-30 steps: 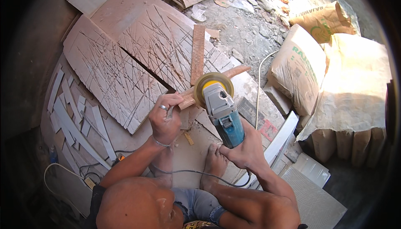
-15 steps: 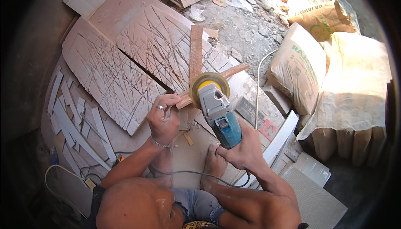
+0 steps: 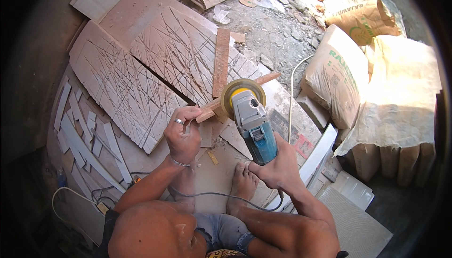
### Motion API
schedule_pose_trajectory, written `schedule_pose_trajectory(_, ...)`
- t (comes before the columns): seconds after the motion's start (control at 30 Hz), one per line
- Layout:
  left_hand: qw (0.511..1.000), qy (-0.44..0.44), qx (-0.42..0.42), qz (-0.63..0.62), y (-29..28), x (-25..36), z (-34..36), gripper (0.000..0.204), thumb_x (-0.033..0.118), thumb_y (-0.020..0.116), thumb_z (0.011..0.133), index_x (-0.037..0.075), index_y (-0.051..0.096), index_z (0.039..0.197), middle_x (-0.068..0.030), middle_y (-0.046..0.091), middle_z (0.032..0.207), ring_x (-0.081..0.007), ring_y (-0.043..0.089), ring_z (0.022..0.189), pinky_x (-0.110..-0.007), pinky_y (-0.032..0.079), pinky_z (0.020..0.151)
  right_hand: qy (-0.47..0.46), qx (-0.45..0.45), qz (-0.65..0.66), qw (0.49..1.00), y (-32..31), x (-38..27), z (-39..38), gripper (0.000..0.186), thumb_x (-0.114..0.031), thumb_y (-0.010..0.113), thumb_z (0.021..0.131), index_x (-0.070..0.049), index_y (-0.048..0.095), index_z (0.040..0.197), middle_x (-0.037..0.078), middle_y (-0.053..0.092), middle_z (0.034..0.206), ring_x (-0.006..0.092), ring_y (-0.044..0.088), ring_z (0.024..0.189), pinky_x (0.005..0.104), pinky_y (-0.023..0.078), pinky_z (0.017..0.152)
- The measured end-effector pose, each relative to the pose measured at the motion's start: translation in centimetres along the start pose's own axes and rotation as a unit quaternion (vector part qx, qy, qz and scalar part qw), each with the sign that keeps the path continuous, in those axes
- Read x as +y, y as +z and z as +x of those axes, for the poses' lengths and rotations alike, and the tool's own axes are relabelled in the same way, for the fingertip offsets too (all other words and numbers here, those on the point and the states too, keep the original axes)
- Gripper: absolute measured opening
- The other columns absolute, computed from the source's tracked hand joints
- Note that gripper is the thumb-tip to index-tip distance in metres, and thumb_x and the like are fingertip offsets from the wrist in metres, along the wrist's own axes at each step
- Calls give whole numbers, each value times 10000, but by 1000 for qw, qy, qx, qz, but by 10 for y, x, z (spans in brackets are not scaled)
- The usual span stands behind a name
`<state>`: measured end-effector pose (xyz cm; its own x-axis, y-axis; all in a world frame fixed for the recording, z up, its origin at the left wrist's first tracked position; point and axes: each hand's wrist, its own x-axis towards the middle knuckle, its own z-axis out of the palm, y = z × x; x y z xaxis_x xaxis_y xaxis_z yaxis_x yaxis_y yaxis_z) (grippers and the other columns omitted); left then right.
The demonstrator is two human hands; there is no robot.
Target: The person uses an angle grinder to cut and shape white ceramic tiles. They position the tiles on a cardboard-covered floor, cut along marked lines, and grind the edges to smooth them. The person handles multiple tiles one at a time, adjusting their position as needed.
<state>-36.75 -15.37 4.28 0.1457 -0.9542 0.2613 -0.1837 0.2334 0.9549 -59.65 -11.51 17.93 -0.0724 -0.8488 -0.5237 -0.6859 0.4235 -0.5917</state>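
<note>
My right hand (image 3: 281, 164) is wrapped round the teal-and-grey body of an angle grinder (image 3: 258, 133), its thin disc (image 3: 227, 93) pointing away from me. Beneath the disc runs a narrow reddish-brown strip (image 3: 268, 78), slanting from my left hand up to the right; whether the disc touches it I cannot tell. Its near end is pinched between the thumb and fingers of my left hand (image 3: 183, 131). Another wider brown strip (image 3: 221, 65) lies just beyond the disc. Under these are large flat boards (image 3: 127, 79) scored with many crossing dark lines.
White narrow offcuts (image 3: 77, 131) lie scattered at left. The grinder's dark cord (image 3: 207, 193) crosses in front of my bare foot (image 3: 243, 182). At right stand filled paper sacks (image 3: 336, 74), with a pale cable (image 3: 292, 88) beside them. Rubble (image 3: 278, 32) covers the far ground.
My right hand has shifted the grinder slightly to the right along the strip, away from my left hand. My left hand keeps its pinch in nearly the same place.
</note>
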Motion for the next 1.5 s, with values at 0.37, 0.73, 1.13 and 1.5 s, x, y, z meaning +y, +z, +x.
schedule_pose_trajectory(0.37,1000,-4,-5,0,0,0,-1,313,-303,548,831,-59,646,1000,-130,652,1055,-206,679,1011,-432,587,1057,-60,-1,-24,998,5,4,2,615,-203,807,672,47,627,1203,279,730,915,431,744,894,447,583,866)
schedule_pose_trajectory(0.73,1000,-2,2,15,0,6,1,304,-306,538,831,-56,641,972,-128,664,1022,-208,686,993,-447,599,1045,34,11,54,998,-8,-9,0,490,-125,791,684,2,652,1137,80,691,852,186,647,790,345,546,808)
schedule_pose_trajectory(1.13,999,17,11,27,-2,1,0,357,-275,605,797,-6,676,1021,-160,727,1050,-265,754,995,-323,615,861,57,36,14,998,-17,4,8,486,-183,815,664,20,659,1077,153,725,864,276,703,794,391,567,830)
schedule_pose_trajectory(1.5,999,18,10,39,-2,1,1,357,-273,610,791,-8,678,1020,-161,727,1052,-273,756,1022,-330,621,862,66,62,-8,996,-27,14,14,470,-187,823,655,11,663,1050,144,728,888,263,709,816,387,562,838)
